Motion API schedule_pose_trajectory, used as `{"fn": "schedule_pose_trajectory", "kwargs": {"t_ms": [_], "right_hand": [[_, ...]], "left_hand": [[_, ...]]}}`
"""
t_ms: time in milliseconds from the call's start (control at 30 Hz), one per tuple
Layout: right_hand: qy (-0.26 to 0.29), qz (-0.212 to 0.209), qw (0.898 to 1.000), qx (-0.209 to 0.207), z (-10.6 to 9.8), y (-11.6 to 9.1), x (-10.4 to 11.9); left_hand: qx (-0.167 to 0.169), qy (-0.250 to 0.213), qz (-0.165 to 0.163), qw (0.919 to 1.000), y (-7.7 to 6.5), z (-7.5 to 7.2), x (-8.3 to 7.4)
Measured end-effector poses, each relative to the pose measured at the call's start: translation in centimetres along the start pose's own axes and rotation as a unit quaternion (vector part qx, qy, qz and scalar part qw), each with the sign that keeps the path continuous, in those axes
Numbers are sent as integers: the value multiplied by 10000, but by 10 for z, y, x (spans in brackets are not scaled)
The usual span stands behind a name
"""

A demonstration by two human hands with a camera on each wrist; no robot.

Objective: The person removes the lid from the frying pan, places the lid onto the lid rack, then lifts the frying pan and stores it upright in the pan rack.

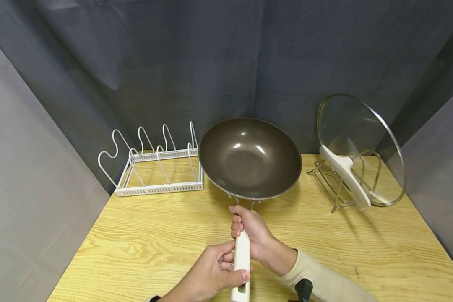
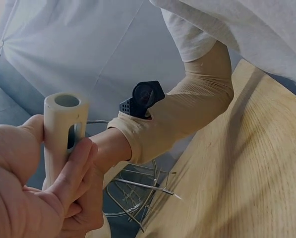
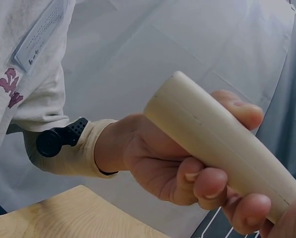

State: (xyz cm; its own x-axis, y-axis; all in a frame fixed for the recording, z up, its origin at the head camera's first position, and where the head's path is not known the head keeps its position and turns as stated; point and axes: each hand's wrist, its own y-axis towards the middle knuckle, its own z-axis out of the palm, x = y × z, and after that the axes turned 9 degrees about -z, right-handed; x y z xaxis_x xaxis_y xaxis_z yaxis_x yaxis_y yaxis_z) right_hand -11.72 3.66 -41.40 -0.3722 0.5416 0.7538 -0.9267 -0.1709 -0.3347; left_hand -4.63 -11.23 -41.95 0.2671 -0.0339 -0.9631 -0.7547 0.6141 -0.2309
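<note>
A deep wok (image 1: 251, 159), dark brown inside, is held in the middle of the head view, its cream handle (image 1: 243, 251) pointing toward me. My right hand (image 1: 254, 228) grips that handle close to the pan, fingers wrapped around it. Nearer the handle's end, my left hand (image 1: 215, 270) holds it between the thumb on top and the fingers at its side and beneath. The hollow handle end (image 2: 66, 101) and its slot show in the left wrist view. In the right wrist view the handle (image 3: 222, 144) crosses the left hand's curled fingers.
On the left of the wooden table (image 1: 136, 235) stands a white wire rack (image 1: 158, 188) with several upright loops. A glass lid (image 1: 377, 126) with a cream handle (image 1: 345, 174) leans in a metal wire stand (image 1: 336, 197) at right. Dark cloth (image 1: 173, 63) hangs behind.
</note>
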Motion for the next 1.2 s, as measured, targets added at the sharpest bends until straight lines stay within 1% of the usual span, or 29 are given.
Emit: {"fn": "schedule_pose_trajectory", "kwargs": {"t_ms": [300, 567, 933, 1200], "right_hand": [[194, 28, 9997, 123, 5, -2, 6], [257, 11, 9995, 185, 13, -5, 11], [352, 5, 9986, 400, 23, -7, 19], [394, -60, 9972, 636, 30, -5, 25]], "left_hand": [[-108, 204, 27, 9997, -2, 1, -7], [-227, 409, 84, 9989, -9, 3, -16], [-400, 471, 51, 9981, -16, 4, -28], [-610, 820, 91, 9947, -17, 3, -35]]}}
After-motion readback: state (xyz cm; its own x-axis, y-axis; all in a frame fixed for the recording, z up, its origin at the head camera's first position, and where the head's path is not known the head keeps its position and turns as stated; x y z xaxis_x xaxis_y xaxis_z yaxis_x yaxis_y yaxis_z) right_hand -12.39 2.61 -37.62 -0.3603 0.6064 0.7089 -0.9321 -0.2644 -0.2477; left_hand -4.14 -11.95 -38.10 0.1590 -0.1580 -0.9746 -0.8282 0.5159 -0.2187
